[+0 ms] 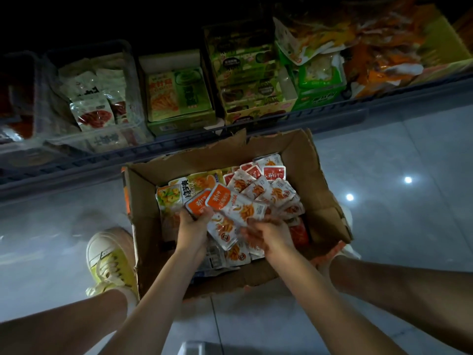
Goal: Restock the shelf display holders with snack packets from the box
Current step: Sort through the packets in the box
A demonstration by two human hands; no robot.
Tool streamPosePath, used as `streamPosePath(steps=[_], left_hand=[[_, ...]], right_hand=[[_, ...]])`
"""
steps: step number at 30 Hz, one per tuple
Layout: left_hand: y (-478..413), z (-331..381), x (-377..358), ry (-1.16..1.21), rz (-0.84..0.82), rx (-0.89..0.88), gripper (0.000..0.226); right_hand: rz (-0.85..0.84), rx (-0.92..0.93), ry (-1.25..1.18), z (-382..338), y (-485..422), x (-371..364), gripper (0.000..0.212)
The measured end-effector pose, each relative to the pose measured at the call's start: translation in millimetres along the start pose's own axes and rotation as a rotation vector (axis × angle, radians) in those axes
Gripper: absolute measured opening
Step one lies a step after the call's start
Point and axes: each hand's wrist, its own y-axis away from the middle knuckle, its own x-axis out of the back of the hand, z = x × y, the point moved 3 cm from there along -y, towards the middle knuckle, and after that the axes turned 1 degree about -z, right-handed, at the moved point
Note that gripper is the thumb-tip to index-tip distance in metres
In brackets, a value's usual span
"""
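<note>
The tiled floor gives you open room at 3 o'clock of the box and a narrower strip at 9 o'clock. The shelf runs across at 12 o'clock, and its front rail almost meets the box's far flap. The box sits open between your feet, with ragged flaps standing up at 12 and 3 o'clock. Holders line the shelf side by side, most of them partly filled. Your shoe touches the box wall at 9 o'clock. Loose packets fill the box floor. Your left hand clenches the orange-topped bunch from below. Your right hand, blurred, curls its fingers round the bunch's 5 o'clock edge.
</note>
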Motion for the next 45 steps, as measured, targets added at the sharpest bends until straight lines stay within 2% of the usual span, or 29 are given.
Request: streamPosePath(steps=[4,8,10,11,12,13,15,16,18,22,26,30,35,37,41,43,45], left_hand=[[3.2,-3.0,-9.9,-0.049,0.003,-0.045,0.05],[-0.8,-3.8,-11.1,-0.07,0.052,-0.052,0.048],[-4.5,-2.5,-9.9,-0.072,0.099,-0.051,0.047],[-6.6,-2.0,-9.2,-0.067,0.117,-0.048,0.047],[-8.6,-1.2,-8.5,-0.066,0.129,-0.044,0.048],[-10.2,-0.2,-7.6,-0.075,0.136,-0.042,0.05],[-14.2,0.8,-4.5,-0.106,0.129,-0.044,0.052],[-16.6,0.8,-2.3,-0.121,0.119,-0.044,0.052],[-21.1,0.9,3.5,-0.149,0.097,-0.044,0.051],[-27.4,0.6,11.9,-0.166,0.074,-0.041,0.045],[-30.6,-2.0,16.0,-0.144,0.066,-0.022,0.042],[-29.4,-4.7,18.4,-0.114,0.066,-0.007,0.048],[-24.3,-7.0,16.7,-0.108,0.039,-0.02,0.052],[-21.1,-6.3,15.3,-0.124,0.042,-0.027,0.053],[-10.6,-1.7,11.1,-0.169,0.029,-0.046,0.052],[-2.4,4.1,8.6,-0.192,0.017,-0.065,0.048],[7.7,11.7,5.6,-0.202,-0.008,-0.093,0.045]], right_hand=[[0.008,0.059,0.102,7.8,-1.8,-5.3,0.027],[-0.095,-0.029,0.218,-7.7,-1.5,0.8,0.019],[-0.002,0.001,0.244,-22.9,-15.2,11.8,0.023],[0.074,0.08,0.294,-31.3,-24.1,17.3,0.025],[0.149,0.213,0.429,-40.4,-34.1,22.1,0.024],[0.204,0.373,0.662,-49.7,-44.5,25.1,0.023],[0.169,0.614,1.08,-64.2,-64.1,24.2,0.026],[0.105,0.646,1.196,-69.6,-75.7,24.0,0.032],[-0.009,0.598,1.325,-78.7,-93.6,24.0,0.044],[-0.076,0.519,1.638,-91.2,-108.3,20.0,0.058],[-0.061,0.617,1.915,-85.7,-112.9,22.8,0.052],[0.004,0.63,1.9,-75.7,-111.5,30.8,0.05],[0.071,0.69,1.584,-72.8,-94.8,33.9,0.027],[0.111,0.712,1.484,-78.1,-81.9,34.3,0.028],[0.218,0.769,1.451,-88.3,-54.2,37.0,0.035],[0.235,0.775,1.313,-93.8,-37.0,38.2,0.036],[0.228,0.749,1.009,-102.1,-17.7,38.0,0.04]])
